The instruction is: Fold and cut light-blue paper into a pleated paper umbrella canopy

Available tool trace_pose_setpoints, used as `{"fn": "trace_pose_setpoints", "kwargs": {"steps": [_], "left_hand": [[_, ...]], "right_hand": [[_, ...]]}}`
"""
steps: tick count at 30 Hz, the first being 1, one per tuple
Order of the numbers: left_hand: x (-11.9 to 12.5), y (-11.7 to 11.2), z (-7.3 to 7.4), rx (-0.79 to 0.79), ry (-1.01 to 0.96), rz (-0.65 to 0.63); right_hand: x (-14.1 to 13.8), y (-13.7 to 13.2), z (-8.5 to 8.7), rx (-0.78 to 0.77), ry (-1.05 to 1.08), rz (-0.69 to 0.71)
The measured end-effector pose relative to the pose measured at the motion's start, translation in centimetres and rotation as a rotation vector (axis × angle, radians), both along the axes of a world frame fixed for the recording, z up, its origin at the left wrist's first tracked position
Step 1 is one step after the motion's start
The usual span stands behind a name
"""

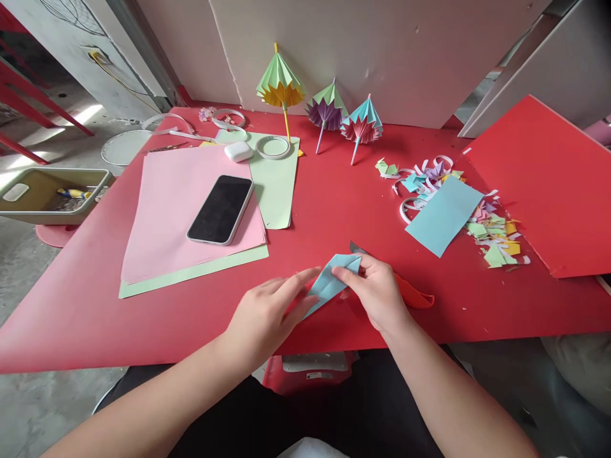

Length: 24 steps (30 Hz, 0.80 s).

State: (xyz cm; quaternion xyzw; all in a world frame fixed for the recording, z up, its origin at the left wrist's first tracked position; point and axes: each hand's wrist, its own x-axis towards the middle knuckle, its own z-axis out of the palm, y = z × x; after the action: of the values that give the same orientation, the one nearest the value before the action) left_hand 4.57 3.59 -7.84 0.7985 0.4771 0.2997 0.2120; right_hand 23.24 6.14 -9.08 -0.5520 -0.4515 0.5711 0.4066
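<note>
A folded piece of light blue paper (330,284) is between my two hands, just above the red tabletop near its front edge. My right hand (377,286) pinches its upper right end between thumb and fingers. At the lower left end, my left hand (272,308) has its thumb and fingers closed around the paper's edge. Partly hidden beneath my right hand lies a pair of scissors with orange-red handles (414,292); a bit of dark blade shows above the hand.
Pink sheets (167,210) with a phone (221,210) on top lie left. Three paper umbrellas (280,79) lean against the back wall. Paper scraps (496,235) and a blue sheet (445,215) lie right, beside a red board (548,191). A tape roll (273,147) rests on green paper.
</note>
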Motion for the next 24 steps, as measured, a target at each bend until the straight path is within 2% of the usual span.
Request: {"fn": "trace_pose_setpoints", "kwargs": {"steps": [3, 5, 8, 11, 13, 15, 18, 21, 24], "left_hand": [[0.1, -0.2, -0.5, 0.381, 0.135, -0.144], [0.5, -0.6, -0.8, 0.465, 0.224, -0.251], [1.0, -0.9, -1.2, 0.464, 0.412, -0.296], [1.1, -1.0, -1.4, 0.460, 0.506, -0.299], [1.1, -1.0, -1.6, 0.462, 0.527, -0.299], [1.1, -0.9, -1.8, 0.454, 0.545, -0.306], [1.0, -0.9, -2.1, 0.431, 0.586, -0.331], [0.8, -0.9, -2.2, 0.418, 0.626, -0.348], [0.8, -0.8, -2.1, 0.399, 0.645, -0.360]], "right_hand": [[-0.5, 0.2, -0.4, 0.001, -0.113, 0.126], [-0.9, 0.3, -0.6, 0.045, -0.246, 0.201], [-0.8, 0.5, -0.4, 0.234, -0.563, 0.235], [0.9, 0.6, 0.3, 0.476, -0.863, 0.109], [2.7, 0.5, 0.9, 0.575, -1.001, 0.007], [4.8, 0.5, 1.2, 0.570, -1.126, 0.029], [7.0, 0.3, 1.0, 0.510, -1.274, 0.186], [7.8, 0.0, 0.5, 0.435, -1.295, 0.285], [7.7, -0.2, 0.7, 0.411, -1.284, 0.299]]}}
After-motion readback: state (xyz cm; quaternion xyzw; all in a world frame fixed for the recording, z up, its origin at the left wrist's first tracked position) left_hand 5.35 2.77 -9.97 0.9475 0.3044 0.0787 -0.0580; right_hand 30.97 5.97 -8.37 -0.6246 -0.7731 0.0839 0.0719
